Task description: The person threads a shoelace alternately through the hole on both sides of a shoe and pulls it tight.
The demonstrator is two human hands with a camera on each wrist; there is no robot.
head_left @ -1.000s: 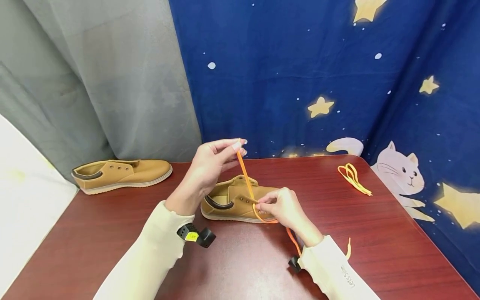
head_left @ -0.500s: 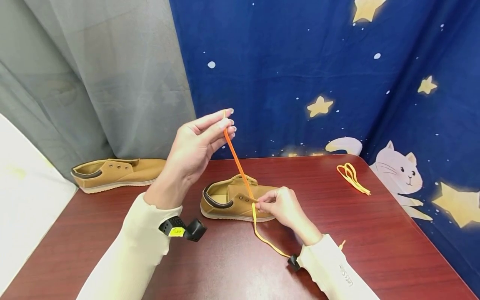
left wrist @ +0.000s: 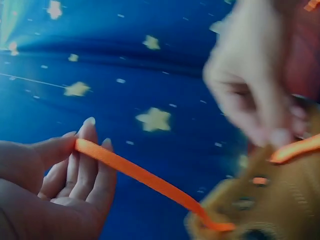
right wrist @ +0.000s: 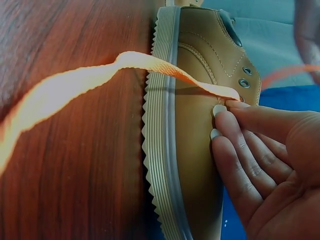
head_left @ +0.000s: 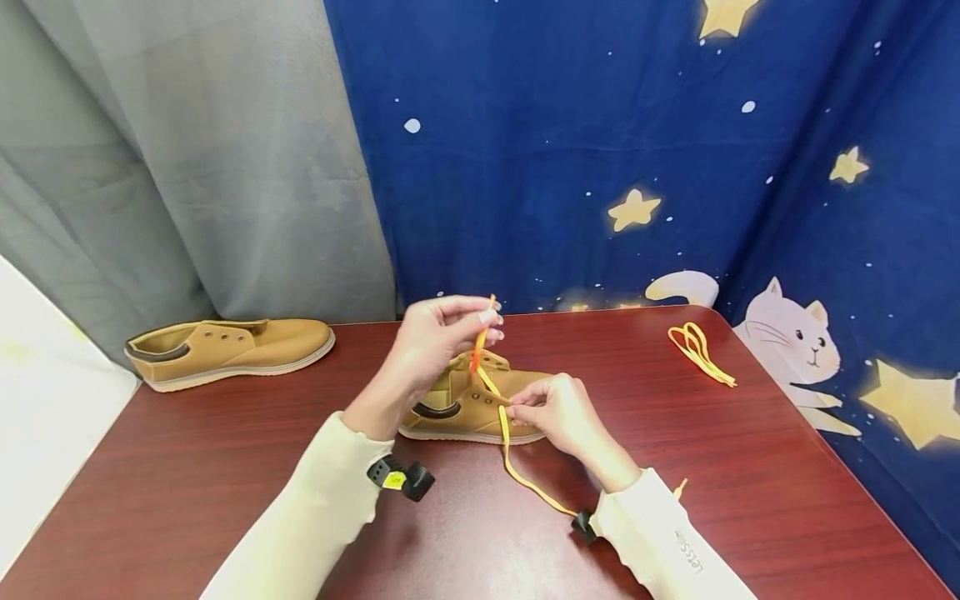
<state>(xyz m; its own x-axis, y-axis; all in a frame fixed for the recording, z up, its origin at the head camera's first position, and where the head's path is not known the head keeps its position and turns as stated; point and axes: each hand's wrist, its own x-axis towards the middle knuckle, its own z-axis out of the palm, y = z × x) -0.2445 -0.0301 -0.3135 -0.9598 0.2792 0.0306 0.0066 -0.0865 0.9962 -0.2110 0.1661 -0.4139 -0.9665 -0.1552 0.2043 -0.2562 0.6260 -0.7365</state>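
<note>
A tan shoe (head_left: 465,423) lies on the table with its toe to the right. Above it my left hand (head_left: 438,342) pinches an orange shoelace (left wrist: 145,178) between thumb and forefinger. That lace runs down to the shoe's eyelets, and its other length comes out of the near-side eyelet nearest the toe. My right hand (head_left: 566,417) pinches the edge of the near eyelet flap (right wrist: 235,85), right beside where the lace emerges. From there the lace trails over the sole to the table and passes under the right wrist.
A second tan shoe (head_left: 262,346), unlaced, stands at the back left. A folded yellow shoelace (head_left: 701,358) lies at the back right of the red-brown table (head_left: 757,467). Behind the table hang grey and blue star-patterned curtains (head_left: 525,167).
My left hand rose to the upper left, drawing the lace taut, then came back down toward the shoe, leaving it slacker. My right hand stayed at the flap while the trailing lace shifted.
</note>
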